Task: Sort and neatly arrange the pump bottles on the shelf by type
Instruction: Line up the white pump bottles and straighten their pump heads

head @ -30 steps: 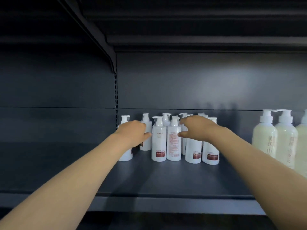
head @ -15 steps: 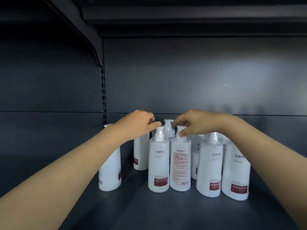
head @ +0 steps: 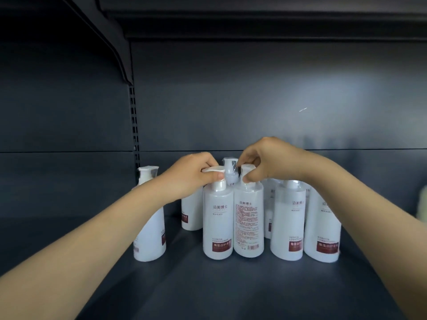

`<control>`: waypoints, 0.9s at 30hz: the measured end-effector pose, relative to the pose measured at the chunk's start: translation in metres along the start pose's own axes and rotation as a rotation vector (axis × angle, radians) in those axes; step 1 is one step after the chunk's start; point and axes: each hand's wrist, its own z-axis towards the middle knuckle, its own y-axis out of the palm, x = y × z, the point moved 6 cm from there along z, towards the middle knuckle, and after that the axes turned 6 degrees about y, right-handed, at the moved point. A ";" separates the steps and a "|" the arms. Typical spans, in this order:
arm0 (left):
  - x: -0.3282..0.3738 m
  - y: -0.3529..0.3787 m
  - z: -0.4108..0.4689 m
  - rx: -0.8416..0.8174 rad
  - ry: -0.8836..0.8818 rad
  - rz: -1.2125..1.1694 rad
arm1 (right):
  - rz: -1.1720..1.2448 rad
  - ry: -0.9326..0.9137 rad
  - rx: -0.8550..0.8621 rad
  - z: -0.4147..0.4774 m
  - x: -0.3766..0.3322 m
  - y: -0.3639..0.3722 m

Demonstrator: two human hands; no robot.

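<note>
Several white pump bottles with dark red labels stand in a cluster on the dark shelf [head: 208, 285]. My left hand [head: 189, 174] pinches the pump head of the front-facing bottle [head: 217, 218]. My right hand [head: 265, 160] pinches the pump head of the bottle beside it [head: 248, 218], whose printed back label faces me. Both bottles stand upright on the shelf, touching. Another bottle [head: 150, 227] stands apart at the left, partly hidden by my left forearm. Two more bottles [head: 287, 225] [head: 322, 229] stand to the right under my right arm.
More white bottles [head: 230, 174] stand behind the front row. A slotted upright [head: 134, 125] and bracket divide the shelf's back panel at the left. A pale blurred bottle [head: 422, 202] shows at the right edge. Bare shelf lies in front of the cluster.
The view has moved closer to the cluster. Both hands have settled on the pump heads of the two middle front bottles, the left hand now pinching its pump.
</note>
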 end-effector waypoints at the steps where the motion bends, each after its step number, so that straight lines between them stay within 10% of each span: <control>1: 0.002 -0.003 -0.005 0.018 0.002 -0.021 | 0.015 0.004 0.026 -0.006 -0.003 -0.003; 16: 0.013 -0.018 -0.072 0.084 0.030 -0.238 | 0.398 0.159 0.208 -0.079 -0.025 0.011; 21: 0.000 -0.001 -0.082 0.060 -0.059 -0.471 | 1.020 0.181 0.030 -0.095 -0.017 0.044; 27: -0.012 0.018 -0.097 0.123 -0.125 -0.681 | 1.216 0.235 0.043 -0.101 -0.001 0.071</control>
